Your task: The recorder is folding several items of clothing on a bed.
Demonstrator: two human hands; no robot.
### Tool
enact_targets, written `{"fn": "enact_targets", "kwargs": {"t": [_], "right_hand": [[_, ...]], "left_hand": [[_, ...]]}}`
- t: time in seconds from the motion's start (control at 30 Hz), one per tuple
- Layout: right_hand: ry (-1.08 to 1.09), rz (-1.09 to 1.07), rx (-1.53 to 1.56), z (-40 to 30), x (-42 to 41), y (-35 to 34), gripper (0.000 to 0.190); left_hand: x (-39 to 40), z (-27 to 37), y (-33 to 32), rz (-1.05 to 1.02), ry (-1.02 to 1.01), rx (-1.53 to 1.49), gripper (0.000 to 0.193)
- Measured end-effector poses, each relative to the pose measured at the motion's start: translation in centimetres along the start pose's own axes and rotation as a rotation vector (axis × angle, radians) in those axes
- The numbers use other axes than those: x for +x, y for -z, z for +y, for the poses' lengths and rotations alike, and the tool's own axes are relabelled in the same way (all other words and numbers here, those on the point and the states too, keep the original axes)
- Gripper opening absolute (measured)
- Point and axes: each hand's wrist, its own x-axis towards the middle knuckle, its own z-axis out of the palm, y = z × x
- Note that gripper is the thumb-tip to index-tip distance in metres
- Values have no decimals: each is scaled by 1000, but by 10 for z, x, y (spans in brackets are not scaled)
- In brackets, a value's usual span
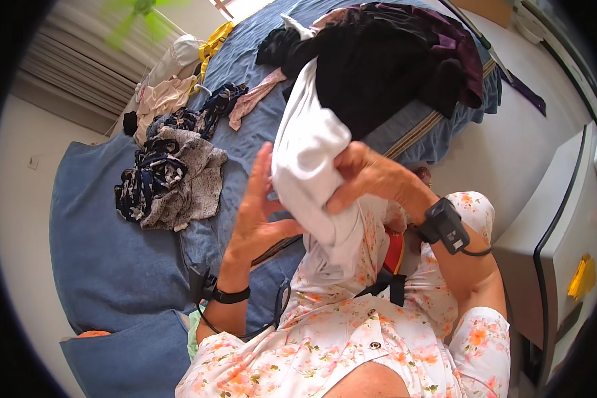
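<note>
A white cloth garment (308,144) hangs bunched in front of me, its upper end reaching the dark clothes on the bed. My right hand (373,179) grips its right side, fingertips sunk into the folds and thumb lower down. On the other side, my left hand (261,214) is spread, thumb and fingers apart along the garment's left edge. Whether it presses on the fabric is hard to tell. The lower part of the garment falls over my flower-printed trouser leg (323,283).
Black clothes (378,64) are heaped on the blue bedcover (248,149), with a dark purple garment (457,54) at their right. Patterned and grey clothes (179,174) lie to the left, near a twisted pink cloth (253,97). A pale cabinet-like appliance (537,239) stands close on my right.
</note>
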Motion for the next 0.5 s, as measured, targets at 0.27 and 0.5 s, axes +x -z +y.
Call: {"fn": "enact_targets", "kwargs": {"t": [0.27, 0.5], "right_hand": [[-71, -81, -145, 1, -3, 17, 38], [116, 44, 125, 3, -8, 44, 34]], "left_hand": [[-1, -24, -12, 138, 110, -28, 47], [-8, 3, -13, 178, -58, 114, 31]]}}
